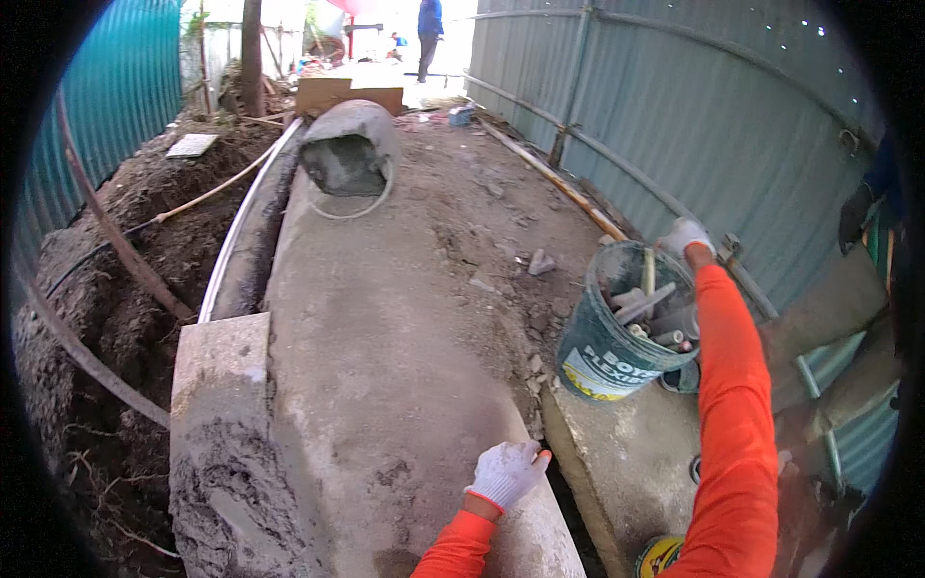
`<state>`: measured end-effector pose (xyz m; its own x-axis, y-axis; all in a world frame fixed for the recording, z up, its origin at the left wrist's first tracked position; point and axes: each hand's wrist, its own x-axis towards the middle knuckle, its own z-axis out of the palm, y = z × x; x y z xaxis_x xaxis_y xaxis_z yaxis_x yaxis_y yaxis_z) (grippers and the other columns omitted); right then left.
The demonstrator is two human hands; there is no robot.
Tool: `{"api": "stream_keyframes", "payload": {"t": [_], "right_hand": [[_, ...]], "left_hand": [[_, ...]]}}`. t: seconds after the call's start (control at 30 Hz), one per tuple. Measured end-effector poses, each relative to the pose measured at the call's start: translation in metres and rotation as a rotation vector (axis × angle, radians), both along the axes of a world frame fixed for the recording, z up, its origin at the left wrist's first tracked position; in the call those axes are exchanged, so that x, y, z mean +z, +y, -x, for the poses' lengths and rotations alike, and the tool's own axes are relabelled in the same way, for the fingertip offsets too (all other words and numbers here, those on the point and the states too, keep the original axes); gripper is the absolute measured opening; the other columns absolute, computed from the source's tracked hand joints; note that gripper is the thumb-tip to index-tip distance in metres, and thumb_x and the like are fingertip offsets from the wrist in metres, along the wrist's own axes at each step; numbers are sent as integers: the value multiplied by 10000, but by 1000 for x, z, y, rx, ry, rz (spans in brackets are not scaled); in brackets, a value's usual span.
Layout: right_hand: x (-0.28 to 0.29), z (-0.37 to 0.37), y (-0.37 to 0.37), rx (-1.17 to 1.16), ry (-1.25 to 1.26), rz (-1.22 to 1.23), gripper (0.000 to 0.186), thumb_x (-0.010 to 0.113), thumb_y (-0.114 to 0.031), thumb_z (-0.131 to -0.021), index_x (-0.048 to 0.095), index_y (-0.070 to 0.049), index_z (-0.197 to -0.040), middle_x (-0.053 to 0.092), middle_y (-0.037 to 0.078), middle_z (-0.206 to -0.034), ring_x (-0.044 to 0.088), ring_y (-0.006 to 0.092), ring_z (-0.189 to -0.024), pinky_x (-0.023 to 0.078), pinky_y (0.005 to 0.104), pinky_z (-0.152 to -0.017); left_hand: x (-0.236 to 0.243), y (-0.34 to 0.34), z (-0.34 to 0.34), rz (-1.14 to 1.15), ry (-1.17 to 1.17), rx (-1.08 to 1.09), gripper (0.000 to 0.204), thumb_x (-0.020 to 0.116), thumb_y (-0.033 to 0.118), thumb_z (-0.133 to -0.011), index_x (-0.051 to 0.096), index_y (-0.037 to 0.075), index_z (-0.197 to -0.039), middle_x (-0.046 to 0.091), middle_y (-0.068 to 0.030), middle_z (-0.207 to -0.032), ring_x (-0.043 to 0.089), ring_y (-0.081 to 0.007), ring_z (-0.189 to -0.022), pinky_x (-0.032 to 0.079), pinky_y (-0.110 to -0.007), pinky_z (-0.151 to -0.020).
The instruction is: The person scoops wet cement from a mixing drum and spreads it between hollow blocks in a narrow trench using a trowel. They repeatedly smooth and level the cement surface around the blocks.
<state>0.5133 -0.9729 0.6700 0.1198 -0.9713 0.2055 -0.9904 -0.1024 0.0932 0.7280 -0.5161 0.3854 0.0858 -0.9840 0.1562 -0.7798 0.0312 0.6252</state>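
Observation:
My right hand (686,234), in a white glove below an orange sleeve, grips the far rim of a dark green bucket (602,347). The bucket stands tilted on a concrete ledge (626,453) and holds several short grey pipe pieces (644,303). My left hand (508,472), also gloved in white, rests closed on the edge of a long rounded concrete slab (385,356). Nothing shows inside that hand.
A tipped cement-caked bucket (347,149) lies at the slab's far end. A dirt trench (106,318) with pipes and roots runs on the left. Corrugated metal fencing (694,125) lines the right. A yellow can (660,557) sits near my right arm. A person (429,29) stands far off.

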Motion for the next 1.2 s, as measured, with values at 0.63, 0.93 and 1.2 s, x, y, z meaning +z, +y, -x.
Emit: {"api": "stream_keyframes", "payload": {"t": [0.63,0.93,1.2], "right_hand": [[-63,25,1,99,-227,-95,447,751,-422,-952,816,20,-938,799,237,-898,795,404,-944,609,505,-913],[90,8,37,372,-490,133,327,686,-320,-1033,701,-11,-1139,774,213,-980,765,378,-964,568,470,-843],[150,-1,163,816,-338,785,303,732,-229,-1018,668,-51,-1254,763,156,-1009,747,275,-875,599,404,-780]], "left_hand": [[20,-1,-3,-100,9,16,376,685,481,-1006,801,150,-1141,800,-197,-923,783,-413,-912,619,-543,-843],[9,5,-5,136,6,27,341,691,447,-1011,793,126,-1064,788,-192,-867,771,-412,-840,611,-551,-787],[17,-1,1,129,-54,23,345,666,435,-1021,800,118,-991,786,-198,-885,761,-412,-851,605,-543,-804]]}}
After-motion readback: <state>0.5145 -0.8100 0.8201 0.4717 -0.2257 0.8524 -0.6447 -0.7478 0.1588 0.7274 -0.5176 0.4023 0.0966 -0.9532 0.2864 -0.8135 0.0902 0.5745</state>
